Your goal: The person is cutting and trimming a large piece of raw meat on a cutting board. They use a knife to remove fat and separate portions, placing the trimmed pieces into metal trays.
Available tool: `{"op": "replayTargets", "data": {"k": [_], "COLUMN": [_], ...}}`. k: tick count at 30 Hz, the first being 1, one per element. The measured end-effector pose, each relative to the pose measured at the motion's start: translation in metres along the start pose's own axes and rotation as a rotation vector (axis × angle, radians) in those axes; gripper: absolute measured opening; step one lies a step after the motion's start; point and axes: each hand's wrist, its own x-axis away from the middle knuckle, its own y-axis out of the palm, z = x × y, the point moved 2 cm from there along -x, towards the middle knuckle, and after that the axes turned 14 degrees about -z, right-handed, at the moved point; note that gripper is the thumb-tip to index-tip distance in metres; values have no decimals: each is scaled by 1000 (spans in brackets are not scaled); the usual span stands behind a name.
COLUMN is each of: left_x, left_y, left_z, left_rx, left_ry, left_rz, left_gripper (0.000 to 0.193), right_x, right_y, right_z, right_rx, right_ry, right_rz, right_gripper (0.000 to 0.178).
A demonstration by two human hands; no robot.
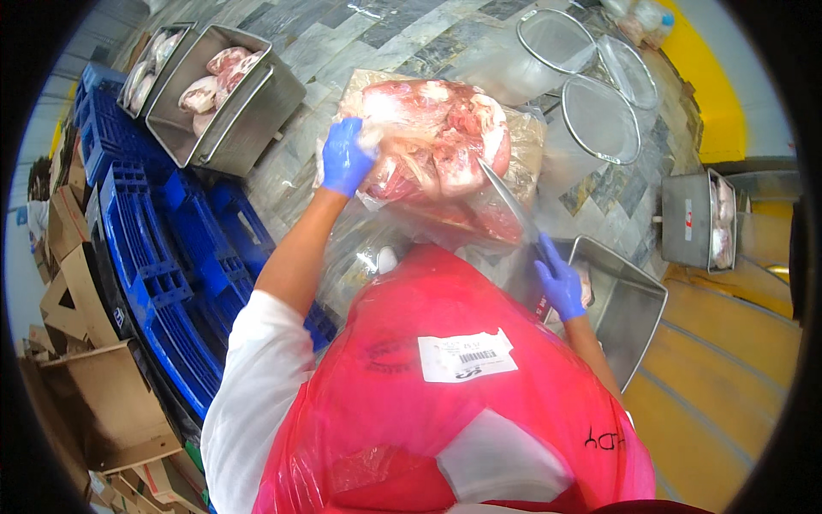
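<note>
A grey, marbled tile floor [394, 41] spreads out beyond my work. In front of me, a large slab of raw meat [428, 128] lies on clear plastic [526, 150], its long axis running roughly left to right across me. My knife [512, 199] slants from lower right to upper left, its tip at the slab's lower right side.

My left hand [347, 158], in a blue glove, is curled closed on the meat's left edge; I can't tell whether plastic is caught in it too. My right hand [561, 278], also blue-gloved, holds the knife from its lower end, fingers partly stretched, the handle mostly hidden. Just beside that hand stands a metal bin [640, 300].

My red apron [385, 343] fills the space below. Farther out, see-through bins [599, 116] with round rims stand at upper right, a metal tub [248, 133] with meat pieces [227, 73] at upper left, and blue pallets [158, 265] and cardboard boxes [107, 403] along the left.
</note>
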Motion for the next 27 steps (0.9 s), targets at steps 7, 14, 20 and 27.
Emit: {"op": "replayTargets", "data": {"k": [7,14,20,27], "left_x": [38,16,17,25], "left_y": [-11,60,74,80], "left_z": [20,-34,-30,-35], "left_rx": [425,547,435,455], "left_ry": [-123,-384,-393,-502], "left_rz": [149,237,292,270], "left_gripper": [17,23,31,35], "right_x": [39,3,-33,-83], "right_y": [-54,-81,-123,-107], "right_z": [-66,-146,-224,-280], "right_rx": [404,767,1057,1226], "right_ry": [-90,-10,-156,-246], "right_rz": [27,-125,-244,-443], "right_gripper": [59,55,48,50]}}
